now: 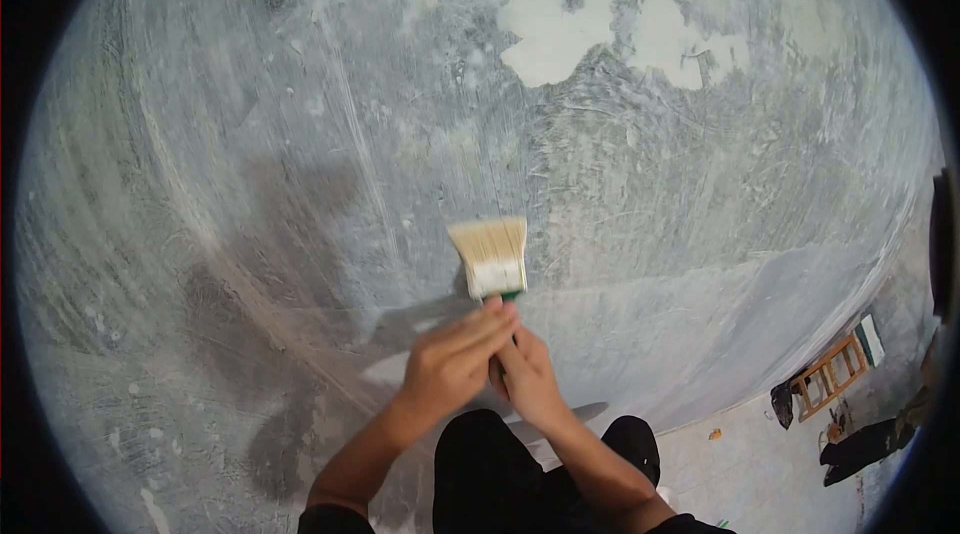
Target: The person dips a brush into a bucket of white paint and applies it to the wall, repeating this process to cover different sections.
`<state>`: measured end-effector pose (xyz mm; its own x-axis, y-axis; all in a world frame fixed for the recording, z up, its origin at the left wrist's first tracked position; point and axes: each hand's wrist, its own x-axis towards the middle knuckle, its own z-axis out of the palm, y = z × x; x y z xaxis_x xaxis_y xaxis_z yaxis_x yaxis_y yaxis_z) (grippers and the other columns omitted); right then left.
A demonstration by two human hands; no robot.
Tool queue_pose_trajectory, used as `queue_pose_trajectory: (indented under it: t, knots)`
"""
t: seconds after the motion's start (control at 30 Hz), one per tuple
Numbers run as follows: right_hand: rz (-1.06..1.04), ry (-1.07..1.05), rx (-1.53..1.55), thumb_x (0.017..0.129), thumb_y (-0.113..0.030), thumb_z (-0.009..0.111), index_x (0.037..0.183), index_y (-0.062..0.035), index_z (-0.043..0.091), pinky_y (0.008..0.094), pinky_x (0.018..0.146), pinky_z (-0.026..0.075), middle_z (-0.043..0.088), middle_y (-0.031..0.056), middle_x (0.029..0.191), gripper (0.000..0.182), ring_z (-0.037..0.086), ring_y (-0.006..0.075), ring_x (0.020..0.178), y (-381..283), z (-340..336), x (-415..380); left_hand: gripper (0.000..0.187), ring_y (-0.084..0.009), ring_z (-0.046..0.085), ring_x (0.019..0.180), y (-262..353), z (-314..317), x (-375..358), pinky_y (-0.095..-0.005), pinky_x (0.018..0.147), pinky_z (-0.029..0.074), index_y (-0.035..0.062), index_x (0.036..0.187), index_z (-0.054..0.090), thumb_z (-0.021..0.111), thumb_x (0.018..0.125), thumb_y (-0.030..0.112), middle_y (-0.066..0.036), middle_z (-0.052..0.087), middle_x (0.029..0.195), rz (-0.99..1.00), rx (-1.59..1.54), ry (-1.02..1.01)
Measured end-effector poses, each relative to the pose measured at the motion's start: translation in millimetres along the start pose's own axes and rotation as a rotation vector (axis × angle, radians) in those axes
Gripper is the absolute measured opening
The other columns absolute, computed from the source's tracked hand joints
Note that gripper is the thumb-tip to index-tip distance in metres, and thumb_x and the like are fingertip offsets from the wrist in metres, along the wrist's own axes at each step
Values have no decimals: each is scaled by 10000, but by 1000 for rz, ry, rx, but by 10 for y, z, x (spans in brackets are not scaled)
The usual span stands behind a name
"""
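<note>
A wide paintbrush [495,259] with pale bristles, a whitish ferrule and a green handle is held up in front of the grey wall [420,154]. Its bristles point upward and seem to touch the wall surface. My right hand [530,374] is wrapped round the handle from the right. From the left, my left hand [450,359] closes over the same handle, its fingers pressed together near the ferrule and meeting the right hand. Most of the handle is hidden by the fingers.
Cream-white patches [590,19] mark the upper wall. A wall corner runs down the left side. At the lower right, a wooden ladder [832,377] stands by a black bag [782,404], and a person's dark-trousered leg [860,447] shows on the pale floor [730,469].
</note>
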<state>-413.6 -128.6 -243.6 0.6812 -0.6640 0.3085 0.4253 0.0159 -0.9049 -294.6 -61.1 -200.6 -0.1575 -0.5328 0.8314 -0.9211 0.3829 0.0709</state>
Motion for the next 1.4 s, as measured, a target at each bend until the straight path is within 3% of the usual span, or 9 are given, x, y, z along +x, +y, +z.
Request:
queue_pose_trajectory:
  t: [0.23, 0.4, 0.63, 0.73, 0.83, 0.93, 1.0, 1.2, 1.4]
  knots:
    - [188, 41, 42, 1115, -299, 419, 963, -42, 517, 235, 417, 349, 507, -2, 625, 314, 449, 79, 444, 442, -151, -497, 456, -242, 674, 1193, 238, 283, -642, -352, 989, 574, 39, 1154, 753, 617, 759, -146, -116, 722, 1224, -243, -182, -112]
    - [235, -40, 78, 1108, -291, 425, 1013, -29, 532, 235, 417, 351, 533, 13, 673, 299, 466, 92, 457, 102, 13, -784, 412, -262, 682, 1179, 556, -26, -563, -358, 942, 595, 15, 1122, 757, 621, 766, -141, -131, 737, 1180, -280, -168, -144]
    - [-281, -71, -229, 1057, -185, 517, 1182, 17, 556, 324, 585, 482, 634, 146, 745, 240, 638, 194, 640, -1230, 390, -149, 307, -293, 713, 1122, 406, -729, 764, -341, 876, 612, -27, 1066, 759, 663, 775, -51, -141, 749, 1133, 337, 155, 264]
    - [-568, -53, -245, 1054, -227, 515, 1114, 31, 578, 366, 629, 489, 636, 178, 739, 273, 647, 220, 706, -1879, 613, 536, 357, -298, 695, 1156, 244, -997, 1584, -361, 945, 586, 20, 1044, 777, 606, 770, -132, -144, 744, 1158, 345, 284, 402]
    - [-600, -88, -329, 1059, -285, 505, 1024, 49, 565, 381, 612, 474, 624, 171, 725, 341, 634, 224, 670, -2164, 632, 1129, 441, -284, 683, 1173, -30, -1080, 2060, -352, 967, 574, 56, 1071, 781, 567, 760, -172, -144, 734, 1175, 282, 217, 440]
    - [-580, -83, -263, 1070, -310, 492, 965, 28, 559, 331, 528, 438, 597, 108, 675, 361, 580, 169, 569, -2021, 596, 1287, 458, -265, 684, 1166, -101, -993, 2022, -350, 966, 573, 47, 1075, 778, 550, 749, -179, -140, 739, 1151, 251, 155, 444]
    - [-403, -129, 39, 1075, -324, 475, 920, -56, 577, 228, 402, 325, 544, 7, 644, 326, 447, 61, 442, -1761, 549, 1044, 426, -258, 689, 1155, -41, -860, 1786, -351, 951, 580, 41, 1065, 780, 578, 745, -155, -126, 745, 1134, 142, 166, 356]
    - [-7, -24, 344, 1081, -281, 468, 1091, -64, 550, 233, 386, 319, 522, 0, 619, 231, 418, 74, 405, -883, 361, 328, 429, -266, 697, 1144, 182, -523, 869, -347, 909, 604, 28, 1042, 786, 576, 723, -170, -137, 752, 1118, -76, -30, 116]
    - [272, -13, 450, 1085, -284, 475, 1073, -59, 530, 233, 387, 314, 499, 13, 580, 232, 405, 92, 390, -185, 41, -278, 403, -232, 698, 1140, 292, -129, -3, -329, 868, 621, 41, 1047, 787, 598, 740, -138, -118, 751, 1129, -259, -144, -43]
